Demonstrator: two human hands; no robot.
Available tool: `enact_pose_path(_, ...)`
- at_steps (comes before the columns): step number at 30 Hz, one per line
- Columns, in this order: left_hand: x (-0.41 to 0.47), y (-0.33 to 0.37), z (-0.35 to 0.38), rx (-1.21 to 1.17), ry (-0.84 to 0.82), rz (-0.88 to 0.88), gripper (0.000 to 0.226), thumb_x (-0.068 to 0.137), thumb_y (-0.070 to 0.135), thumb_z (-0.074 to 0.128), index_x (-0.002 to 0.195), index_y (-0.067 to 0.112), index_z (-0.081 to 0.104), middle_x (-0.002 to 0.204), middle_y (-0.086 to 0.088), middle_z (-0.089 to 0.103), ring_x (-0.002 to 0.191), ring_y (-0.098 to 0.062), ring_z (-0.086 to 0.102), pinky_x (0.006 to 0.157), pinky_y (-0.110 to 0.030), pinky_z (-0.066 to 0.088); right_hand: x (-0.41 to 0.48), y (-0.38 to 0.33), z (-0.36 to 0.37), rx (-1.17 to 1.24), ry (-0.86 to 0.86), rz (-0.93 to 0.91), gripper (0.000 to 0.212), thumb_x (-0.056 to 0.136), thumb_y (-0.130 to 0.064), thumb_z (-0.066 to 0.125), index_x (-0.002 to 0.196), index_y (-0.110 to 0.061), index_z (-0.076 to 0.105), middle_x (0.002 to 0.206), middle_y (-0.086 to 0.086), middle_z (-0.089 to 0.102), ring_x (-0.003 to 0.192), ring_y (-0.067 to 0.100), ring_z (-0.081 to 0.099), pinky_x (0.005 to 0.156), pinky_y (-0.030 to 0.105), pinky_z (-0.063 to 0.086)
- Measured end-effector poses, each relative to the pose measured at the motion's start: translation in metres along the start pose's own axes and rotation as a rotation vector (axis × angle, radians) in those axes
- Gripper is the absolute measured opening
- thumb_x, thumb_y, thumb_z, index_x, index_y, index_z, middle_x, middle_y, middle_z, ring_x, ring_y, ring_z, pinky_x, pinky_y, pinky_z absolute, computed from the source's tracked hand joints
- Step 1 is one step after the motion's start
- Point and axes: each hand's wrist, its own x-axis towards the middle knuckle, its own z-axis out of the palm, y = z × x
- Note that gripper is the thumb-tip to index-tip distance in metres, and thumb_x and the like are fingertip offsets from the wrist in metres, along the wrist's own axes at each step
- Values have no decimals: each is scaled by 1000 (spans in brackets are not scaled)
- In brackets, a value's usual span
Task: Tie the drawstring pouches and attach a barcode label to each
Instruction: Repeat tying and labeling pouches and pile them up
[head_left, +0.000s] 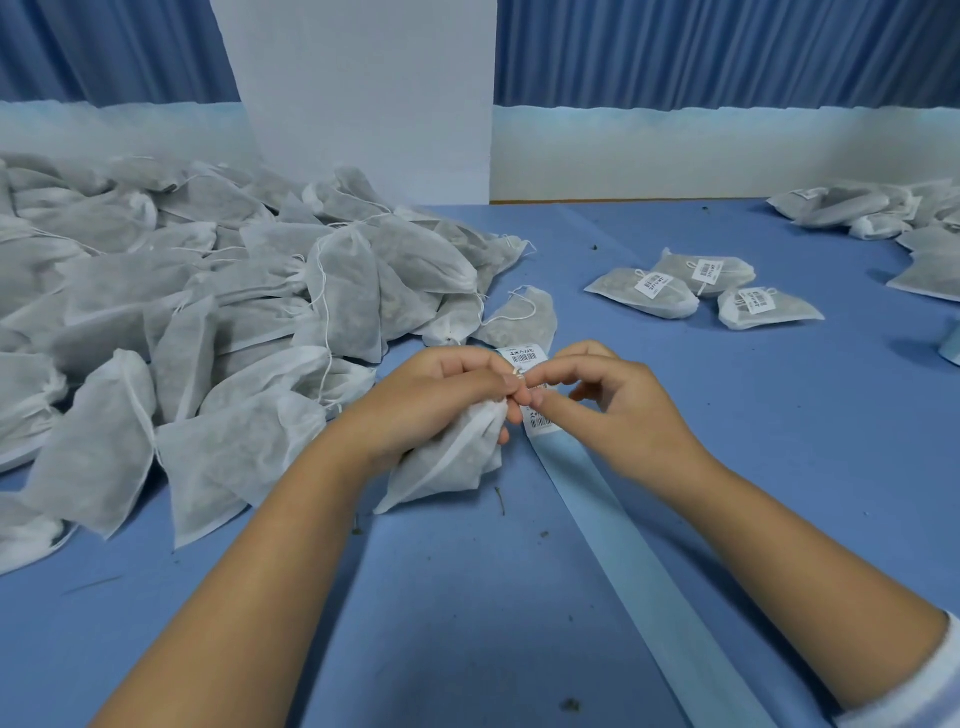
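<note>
Left hand (441, 400) grips the pouch (447, 465), neck pointing away-right, right hand (615, 402) pinching that neck

blue curtains (727, 52) hang either side of a white pillar (363, 93); dark crumbs (570, 705) speckle the blue tablecloth (441, 597).

**One head-worn view, forward and down**

A single wide-angle camera sits on the person's head, facing forward and tilted down over the blue table (467, 597). It is close. Both forearms enter from the bottom edge, and the left hand (441, 395) and right hand (618, 400) meet at a pouch (447, 462) near centre. Farther off, the frame reaches the white pillar (363, 104) and blue curtain (727, 52) behind the table's far edge.
</note>
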Motion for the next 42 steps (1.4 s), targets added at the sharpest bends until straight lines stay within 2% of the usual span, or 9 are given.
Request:
enact_pose_path(3, 1, -1, 0, -4, 13, -23, 16, 83, 26, 64, 71, 24, 74, 77, -3, 72, 66, -13, 67, 67, -20, 52, 0, 1, 0, 76, -32, 41, 13, 83, -15, 75, 83, -28, 75, 94, -2, 64, 87, 12, 61, 81, 30, 47)
enact_pose_path(8, 3, -3, 2, 70, 61, -12, 28, 94, 15, 61, 73, 26, 77, 83, 0, 76, 79, -9, 70, 77, -17, 50, 0, 6, 6, -25, 12, 10, 20, 87, -9, 70, 78, -27, 68, 91, -3, 63, 95, 22, 59, 90, 43, 48)
enact_pose_path(13, 7, -5, 3, 206, 256, -12, 7, 83, 27, 74, 80, 26, 80, 98, 5, 72, 82, -11, 59, 67, -25, 43, 1, 7, 5, -102, 23, 22, 27, 89, -4, 61, 74, -26, 59, 81, -17, 58, 90, 15, 54, 83, 28, 44)
enact_pose_path(15, 9, -6, 1, 234, 271, 0, 7, 83, 27, 77, 80, 22, 80, 77, -7, 67, 69, -15, 51, 62, -19, 39, 1, 8, 5, -73, 0, 55, 23, 88, -3, 61, 76, -23, 59, 77, -18, 59, 78, 7, 54, 74, 21, 43)
enact_pose_path(18, 8, -6, -1, 264, 248, 5, 9, 84, 25, 76, 81, 18, 81, 58, 7, 55, 58, -7, 44, 51, -10, 31, 1, 10, 6, 79, -6, 83, 19, 85, 1, 68, 87, -15, 57, 84, -6, 62, 74, 5, 56, 69, 24, 46)
enact_pose_path(21, 10, -7, -2, 305, 240, 20, 10, 85, 23, 76, 85, 14, 81, 58, 14, 61, 53, 4, 47, 52, -6, 34, 0, 10, 5, 161, -8, 49, 23, 84, 0, 71, 90, -16, 55, 86, 3, 64, 72, 13, 57, 67, 28, 48)
enact_pose_path(28, 8, -9, -1, 365, 194, 42, 12, 86, 25, 76, 77, 18, 80, 61, -3, 51, 57, -10, 38, 51, -18, 30, -2, 12, 6, -183, 34, -121, 21, 85, -3, 71, 95, -22, 74, 81, 0, 67, 74, 15, 59, 71, 25, 49)
enact_pose_path(36, 9, -11, -3, 379, 222, 73, 9, 87, 24, 75, 81, 19, 80, 58, 2, 57, 52, -6, 42, 49, -14, 33, 2, 8, 4, -38, -53, 102, 8, 91, -16, 67, 85, -12, 70, 76, -1, 65, 67, 8, 55, 66, 22, 45)
enact_pose_path(42, 8, -11, -1, 272, 193, 85, 9, 88, 21, 72, 85, 14, 78, 76, -5, 69, 70, -4, 56, 63, -10, 42, 4, 5, -1, 172, -110, 215, 14, 96, -17, 59, 89, -8, 68, 75, 1, 58, 71, 15, 46, 64, 24, 41)
